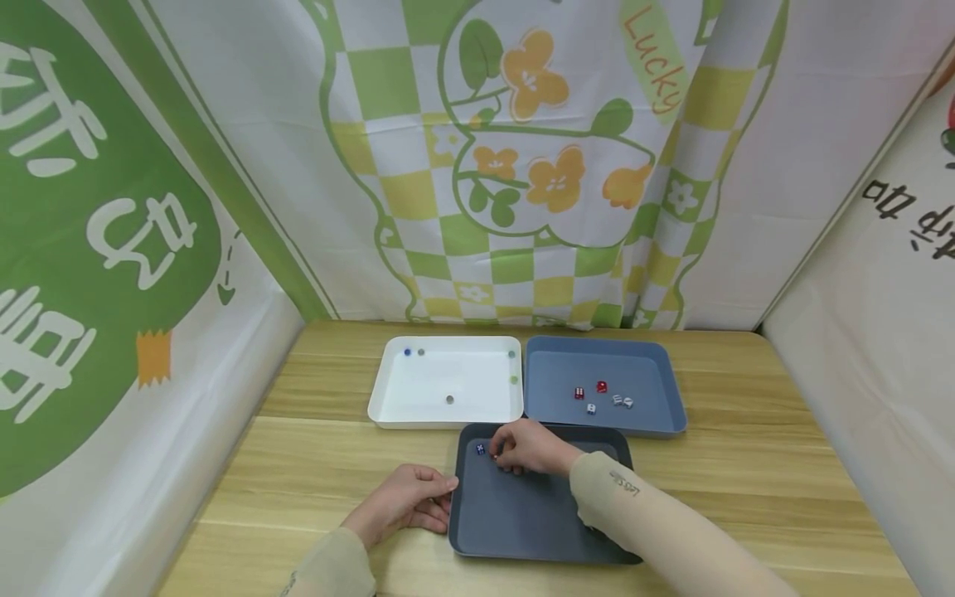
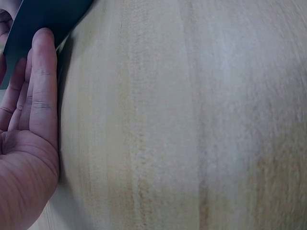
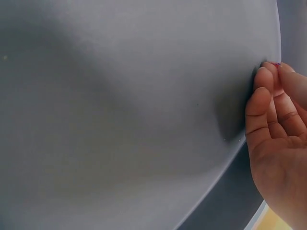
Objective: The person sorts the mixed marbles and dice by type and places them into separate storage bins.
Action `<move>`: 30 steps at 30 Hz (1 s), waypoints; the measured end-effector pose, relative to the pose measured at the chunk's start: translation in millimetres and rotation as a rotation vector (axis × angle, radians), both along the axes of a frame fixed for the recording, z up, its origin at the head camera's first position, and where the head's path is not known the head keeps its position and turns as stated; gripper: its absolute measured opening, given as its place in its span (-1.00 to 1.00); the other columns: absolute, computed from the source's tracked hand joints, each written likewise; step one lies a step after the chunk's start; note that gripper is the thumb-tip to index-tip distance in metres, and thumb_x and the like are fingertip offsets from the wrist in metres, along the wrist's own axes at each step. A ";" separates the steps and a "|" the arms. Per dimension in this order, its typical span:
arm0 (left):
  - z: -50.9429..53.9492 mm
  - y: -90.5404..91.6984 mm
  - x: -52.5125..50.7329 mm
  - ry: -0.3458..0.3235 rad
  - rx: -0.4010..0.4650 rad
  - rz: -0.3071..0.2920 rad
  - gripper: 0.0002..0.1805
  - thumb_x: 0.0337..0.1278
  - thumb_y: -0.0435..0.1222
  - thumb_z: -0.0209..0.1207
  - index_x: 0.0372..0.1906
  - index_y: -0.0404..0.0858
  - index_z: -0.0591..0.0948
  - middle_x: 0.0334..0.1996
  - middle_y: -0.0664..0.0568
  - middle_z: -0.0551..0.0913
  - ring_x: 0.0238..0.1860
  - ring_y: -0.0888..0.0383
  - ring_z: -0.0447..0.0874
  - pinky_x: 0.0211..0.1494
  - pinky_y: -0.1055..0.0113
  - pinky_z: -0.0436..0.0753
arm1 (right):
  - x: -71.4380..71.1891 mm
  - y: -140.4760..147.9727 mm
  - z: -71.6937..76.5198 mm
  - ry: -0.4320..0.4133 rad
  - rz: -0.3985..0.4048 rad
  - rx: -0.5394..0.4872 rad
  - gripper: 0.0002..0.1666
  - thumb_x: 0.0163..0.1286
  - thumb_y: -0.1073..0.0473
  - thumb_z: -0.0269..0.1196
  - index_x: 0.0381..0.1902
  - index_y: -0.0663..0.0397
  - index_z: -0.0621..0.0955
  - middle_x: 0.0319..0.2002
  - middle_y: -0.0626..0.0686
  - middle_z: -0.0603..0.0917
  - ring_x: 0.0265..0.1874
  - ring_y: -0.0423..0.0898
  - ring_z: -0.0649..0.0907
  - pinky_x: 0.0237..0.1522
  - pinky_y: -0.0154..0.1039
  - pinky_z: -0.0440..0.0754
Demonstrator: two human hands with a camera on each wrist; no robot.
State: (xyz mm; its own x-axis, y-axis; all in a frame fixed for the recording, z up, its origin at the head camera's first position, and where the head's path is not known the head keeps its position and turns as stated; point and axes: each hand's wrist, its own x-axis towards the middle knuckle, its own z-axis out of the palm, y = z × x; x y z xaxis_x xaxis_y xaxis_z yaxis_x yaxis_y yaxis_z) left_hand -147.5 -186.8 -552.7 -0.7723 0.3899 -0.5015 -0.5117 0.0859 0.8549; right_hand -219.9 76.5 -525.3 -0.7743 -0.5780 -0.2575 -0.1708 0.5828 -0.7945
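My right hand (image 1: 531, 448) is over the upper left of a dark gray tray (image 1: 522, 518), pinching a small red die (image 1: 493, 456) between thumb and fingertips. Only a sliver of that die (image 3: 277, 64) shows in the right wrist view. Just left of these fingers, a blue die (image 1: 481, 449) lies in the same tray. At the tray's left side, my left hand (image 1: 414, 503) holds its edge, thumb at the rim and fingers along the outer wall. The left wrist view shows those fingers (image 2: 44, 81) fairly straight against the wall.
Behind the dark tray stand a white tray (image 1: 477, 385) with several small glass beads and a blue-gray tray (image 1: 656, 406) with red and white dice. All sit on a wood-grain table (image 1: 753, 464). Printed curtains (image 1: 388, 199) hang behind and on both sides.
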 end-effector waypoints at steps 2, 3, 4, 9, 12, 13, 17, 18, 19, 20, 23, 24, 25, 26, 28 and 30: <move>-0.4 0.1 0.0 0.000 -0.001 0.003 -0.64 0.33 -0.10 0.33 -0.24 -0.38 0.69 -0.44 -0.09 0.74 -0.46 0.11 0.78 -0.29 0.20 0.84 | 0.1 0.3 0.0 0.003 0.005 0.010 -0.89 0.35 0.33 0.38 -0.18 0.10 0.74 -0.52 0.04 0.72 -0.57 -0.08 0.64 -0.57 -0.29 0.56; -0.6 0.1 0.0 0.002 0.000 0.003 -0.65 0.33 -0.10 0.32 -0.24 -0.38 0.69 -0.44 -0.09 0.74 -0.46 0.11 0.78 -0.29 0.19 0.84 | 0.2 0.4 0.1 0.004 0.008 0.016 -0.90 0.35 0.33 0.38 -0.19 0.10 0.75 -0.52 0.04 0.72 -0.57 -0.09 0.64 -0.57 -0.30 0.56; -0.7 0.1 0.0 0.003 -0.001 0.002 -0.65 0.33 -0.10 0.32 -0.24 -0.38 0.69 -0.44 -0.09 0.74 -0.46 0.11 0.78 -0.29 0.19 0.84 | 0.4 0.4 0.2 0.006 0.010 0.023 -0.90 0.34 0.33 0.39 -0.20 0.10 0.75 -0.52 0.04 0.71 -0.58 -0.10 0.63 -0.57 -0.30 0.56; -1.0 -0.1 -0.1 0.004 -0.001 -0.001 -0.64 0.33 -0.10 0.32 -0.24 -0.38 0.69 -0.43 -0.10 0.74 -0.45 0.11 0.77 -0.29 0.20 0.84 | 1.2 0.0 1.5 0.002 0.020 0.054 -0.86 0.33 0.35 0.38 -0.18 0.09 0.75 -0.53 0.03 0.70 -0.58 -0.13 0.61 -0.56 -0.32 0.55; -1.0 -0.2 -0.2 0.004 -0.004 -0.002 -0.63 0.33 -0.09 0.32 -0.23 -0.39 0.69 -0.43 -0.10 0.75 -0.46 0.12 0.77 -0.29 0.21 0.84 | 1.4 0.0 1.8 0.003 0.023 0.066 -0.87 0.32 0.35 0.38 -0.19 0.08 0.75 -0.53 0.02 0.69 -0.59 -0.15 0.60 -0.55 -0.33 0.55; -1.0 -0.1 -0.2 0.005 -0.005 -0.002 -0.63 0.33 -0.09 0.32 -0.23 -0.39 0.69 -0.43 -0.10 0.75 -0.46 0.12 0.77 -0.29 0.21 0.84 | 1.3 0.2 1.4 0.005 0.023 0.069 -0.88 0.33 0.35 0.38 -0.19 0.08 0.75 -0.53 0.01 0.69 -0.58 -0.16 0.60 -0.54 -0.33 0.55; -1.0 0.6 0.0 0.010 0.001 -0.001 -0.64 0.33 -0.10 0.32 -0.23 -0.39 0.69 -0.43 -0.11 0.75 -0.46 0.11 0.77 -0.29 0.20 0.84 | 0.9 3.0 -0.1 0.010 0.024 0.070 -0.91 0.35 0.31 0.39 -0.21 0.04 0.74 -0.51 -0.01 0.69 -0.56 -0.17 0.61 -0.50 -0.32 0.58; -1.0 0.8 0.0 0.010 0.004 -0.001 -0.64 0.34 -0.11 0.32 -0.23 -0.39 0.69 -0.43 -0.11 0.75 -0.46 0.11 0.77 -0.28 0.19 0.84 | 0.5 4.2 -0.7 0.009 0.024 0.067 -0.92 0.35 0.30 0.39 -0.21 0.04 0.74 -0.50 -0.02 0.70 -0.55 -0.17 0.62 -0.49 -0.32 0.59; -1.1 0.8 0.0 0.011 0.006 -0.001 -0.65 0.34 -0.12 0.32 -0.24 -0.39 0.68 -0.43 -0.10 0.75 -0.46 0.11 0.77 -0.28 0.19 0.84 | 0.3 5.6 -0.9 0.009 0.023 0.060 -0.92 0.35 0.29 0.39 -0.22 0.04 0.74 -0.50 -0.02 0.71 -0.54 -0.16 0.63 -0.48 -0.31 0.60; -1.1 0.9 0.0 0.011 0.007 -0.001 -0.66 0.35 -0.12 0.31 -0.24 -0.39 0.68 -0.43 -0.10 0.75 -0.46 0.11 0.77 -0.28 0.19 0.84 | 0.0 7.1 -1.0 0.009 0.022 0.052 -0.92 0.35 0.29 0.39 -0.22 0.04 0.74 -0.49 -0.02 0.71 -0.53 -0.15 0.64 -0.48 -0.30 0.62; -1.1 0.6 0.1 0.011 0.007 -0.003 -0.66 0.36 -0.13 0.30 -0.24 -0.39 0.68 -0.43 -0.10 0.75 -0.46 0.11 0.77 -0.28 0.19 0.84 | -1.4 11.9 -0.5 0.004 0.019 0.016 -0.93 0.36 0.29 0.39 -0.20 0.06 0.75 -0.44 -0.04 0.73 -0.50 -0.12 0.67 -0.45 -0.27 0.67; -1.1 0.5 0.0 0.011 0.007 -0.004 -0.67 0.36 -0.13 0.30 -0.24 -0.39 0.68 -0.43 -0.10 0.74 -0.46 0.11 0.77 -0.28 0.19 0.84 | -2.0 13.6 0.1 0.000 0.017 0.002 -0.93 0.37 0.29 0.39 -0.20 0.07 0.75 -0.42 -0.05 0.73 -0.49 -0.11 0.68 -0.44 -0.26 0.68; -1.1 0.3 -0.1 0.012 0.006 -0.005 -0.66 0.36 -0.13 0.30 -0.23 -0.39 0.68 -0.42 -0.10 0.74 -0.46 0.11 0.77 -0.28 0.19 0.84 | -2.7 15.2 0.8 -0.002 0.016 -0.011 -0.92 0.37 0.28 0.38 -0.19 0.08 0.75 -0.40 -0.06 0.73 -0.48 -0.11 0.69 -0.42 -0.25 0.70; -1.1 0.2 -0.1 0.011 0.006 -0.006 -0.66 0.36 -0.13 0.30 -0.23 -0.39 0.68 -0.42 -0.10 0.74 -0.46 0.11 0.77 -0.28 0.19 0.84 | -3.5 16.9 1.6 -0.006 0.016 -0.022 -0.92 0.38 0.28 0.37 -0.18 0.09 0.75 -0.38 -0.07 0.73 -0.47 -0.11 0.69 -0.41 -0.25 0.70; -1.3 0.2 -0.2 0.011 0.007 -0.007 -0.66 0.36 -0.13 0.30 -0.23 -0.40 0.68 -0.42 -0.11 0.75 -0.46 0.12 0.77 -0.28 0.19 0.84 | -5.0 20.5 4.3 -0.009 0.018 -0.037 -0.91 0.40 0.27 0.36 -0.16 0.09 0.75 -0.35 -0.08 0.72 -0.45 -0.11 0.69 -0.39 -0.23 0.71; -1.5 0.2 -0.3 0.014 0.010 -0.009 -0.65 0.36 -0.13 0.30 -0.23 -0.40 0.68 -0.41 -0.12 0.75 -0.45 0.11 0.77 -0.27 0.18 0.84 | -6.6 24.8 7.3 -0.007 0.024 -0.047 -0.90 0.42 0.25 0.35 -0.13 0.09 0.75 -0.33 -0.07 0.73 -0.44 -0.11 0.69 -0.37 -0.22 0.71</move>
State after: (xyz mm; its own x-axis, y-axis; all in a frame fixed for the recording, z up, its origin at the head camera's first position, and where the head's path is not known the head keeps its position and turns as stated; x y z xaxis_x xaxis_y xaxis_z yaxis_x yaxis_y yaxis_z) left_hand -147.8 -186.6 -554.2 -0.7756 0.4022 -0.4865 -0.4988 0.0818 0.8628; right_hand -226.4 101.2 -518.0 -0.7585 -0.6077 -0.2354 -0.1783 0.5410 -0.8219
